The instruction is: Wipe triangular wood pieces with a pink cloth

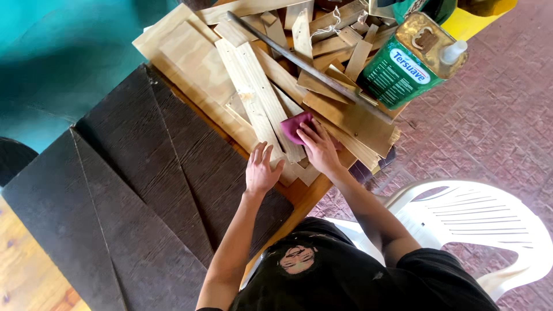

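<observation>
Magenta, a small folded piece of abrasive cloth (295, 126) lies under the fingertips of the right hand (319, 148), which presses it flat against a long pale wooden slat (259, 98); the fingers are curved over the cloth, pinning rather than clenching it. That slat runs diagonally across a heap of pale wood offcuts (322, 52) piled along the far edge of the tabletop (305, 193), whose bare orange-brown surface shows just below the hands at the near edge. The left hand (261, 168) lies open and flat, fingers spread, on the lower end of the same slat, holding nothing. A thin dark metal rod (305, 66) crosses the heap at a slant, well above both hands. At the far right corner of the pile rests a green rectangular metal can with a white cap (412, 60), tipped on its side. Large dark brown textured panels (144, 190), cut in triangular shapes, cover the left part of the tabletop, touching the wood heap. A white plastic chair (478, 216) stands beside the table on the right.
</observation>
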